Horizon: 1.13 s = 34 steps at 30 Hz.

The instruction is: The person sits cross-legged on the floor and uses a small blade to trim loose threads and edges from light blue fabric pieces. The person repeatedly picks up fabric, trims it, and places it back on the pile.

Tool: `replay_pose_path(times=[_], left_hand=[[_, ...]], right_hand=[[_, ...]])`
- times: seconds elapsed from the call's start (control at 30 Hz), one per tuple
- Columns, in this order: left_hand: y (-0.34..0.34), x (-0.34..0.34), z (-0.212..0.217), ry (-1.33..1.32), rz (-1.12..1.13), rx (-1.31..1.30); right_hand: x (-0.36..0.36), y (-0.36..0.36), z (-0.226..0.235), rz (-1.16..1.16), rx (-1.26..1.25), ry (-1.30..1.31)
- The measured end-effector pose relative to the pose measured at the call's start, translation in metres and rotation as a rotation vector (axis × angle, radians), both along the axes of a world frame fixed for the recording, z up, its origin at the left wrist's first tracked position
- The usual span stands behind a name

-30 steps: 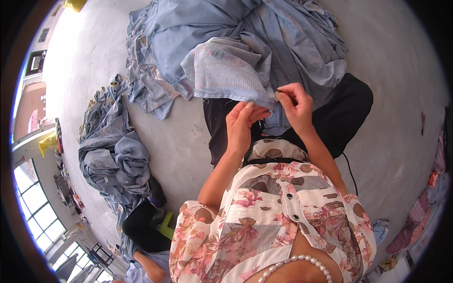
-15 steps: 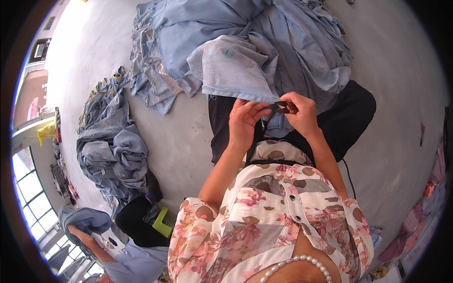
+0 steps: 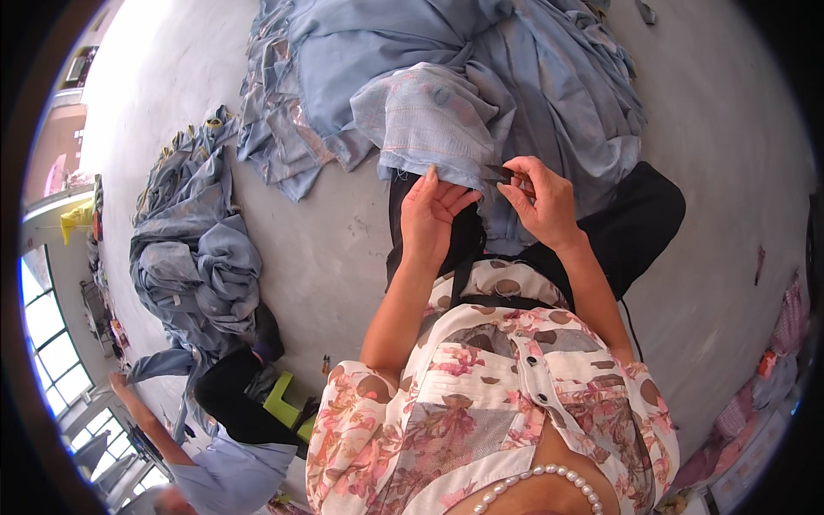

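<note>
A light blue garment (image 3: 427, 129) lies over my lap, its pale inner side and stitched hem turned up toward me. My left hand (image 3: 432, 219) pinches the hem's near edge, the other fingers loosely curled below it. Dark thread snips (image 3: 496, 173) are held in my right hand (image 3: 545, 203), their blades pointing left at the right end of the hem. Loose threads hang from the hem's left corner. Whether the blades touch the cloth I cannot tell.
A large heap of blue garments (image 3: 378, 39) spreads over the grey floor (image 3: 335, 232) ahead. Another pile (image 3: 184, 249) lies to the left, beside a co-worker (image 3: 236, 463) and a green stool (image 3: 281, 403). Pinkish cloth bundles (image 3: 738, 412) lie at the right.
My left hand has shifted slightly left along the hem, away from the right hand. The snips' blades now show more clearly. At lower left, the co-worker's arm and blue cloth have moved.
</note>
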<state>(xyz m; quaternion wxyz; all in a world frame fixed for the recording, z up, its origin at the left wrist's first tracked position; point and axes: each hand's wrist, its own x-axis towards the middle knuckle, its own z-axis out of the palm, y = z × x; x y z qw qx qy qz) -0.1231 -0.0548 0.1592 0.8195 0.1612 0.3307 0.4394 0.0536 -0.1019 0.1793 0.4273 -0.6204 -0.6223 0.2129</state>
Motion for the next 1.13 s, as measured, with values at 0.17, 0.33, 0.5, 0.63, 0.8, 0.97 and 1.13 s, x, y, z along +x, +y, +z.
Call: replay_pose_path(times=[0.17,0.33,0.5,0.63,0.8,0.97,1.13], left_hand=[[0.0,-0.002,0.003,-0.04,0.007,-0.021],[-0.001,0.001,0.003,-0.059,0.022,-0.032],[-0.002,0.003,0.005,-0.025,0.021,0.01],[-0.004,0.007,0.006,-0.001,0.027,0.035],[-0.003,0.005,0.006,-0.01,0.025,0.02],[-0.004,0.004,0.002,-0.039,0.025,0.035],[-0.005,0.006,-0.004,-0.012,0.03,0.084]], right_hand=[[-0.005,-0.002,-0.007,0.028,0.022,-0.045],[-0.008,0.003,-0.002,0.047,0.005,-0.084],[-0.013,0.01,0.003,0.047,0.059,-0.149],[-0.017,0.014,-0.001,0.032,0.068,-0.168],[-0.018,0.016,-0.002,-0.135,0.028,0.21],[-0.014,0.017,0.013,-0.011,-0.072,0.035],[-0.02,0.023,0.001,0.055,0.0,-0.115]])
